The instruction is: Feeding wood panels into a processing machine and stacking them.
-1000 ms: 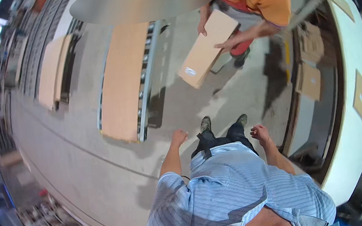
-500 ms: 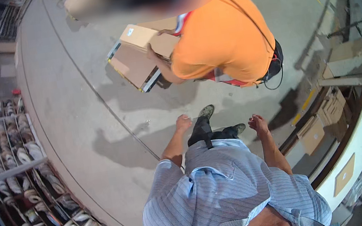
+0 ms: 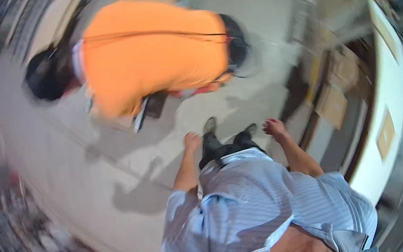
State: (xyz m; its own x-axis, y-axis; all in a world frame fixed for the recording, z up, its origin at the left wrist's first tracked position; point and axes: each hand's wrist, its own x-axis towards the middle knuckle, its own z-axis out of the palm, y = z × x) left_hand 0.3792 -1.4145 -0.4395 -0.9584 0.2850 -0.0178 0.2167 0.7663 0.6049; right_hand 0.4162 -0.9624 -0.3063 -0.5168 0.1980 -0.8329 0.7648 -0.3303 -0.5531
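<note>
My left hand [image 3: 192, 141] hangs in front of me over the concrete floor, left of my shoes. Its fingers look loosely curled, and nothing shows in them. On the other side my right hand [image 3: 274, 127] is held out over the floor, fingers curled in and no object visible. Neither hand touches anything. A person in an orange shirt [image 3: 148, 50] bends forward ahead of me. That person's body mostly hides a low cart [image 3: 141, 115]; the hands and the cardboard are out of sight.
At right stands a long white-sided bin [image 3: 395, 97] with flattened cardboard [image 3: 332, 106] in it. Racks with several slots [image 3: 47, 243] line the left, smeared by motion. Long cardboard sheets [image 3: 55, 25] lie at the far left. My shoes [image 3: 210, 126] stand on the concrete floor.
The view has turned and blurred. The person in orange now appears further left and bent lower, covering the cardboard stack that showed before. My hands stay beside my body without an object.
</note>
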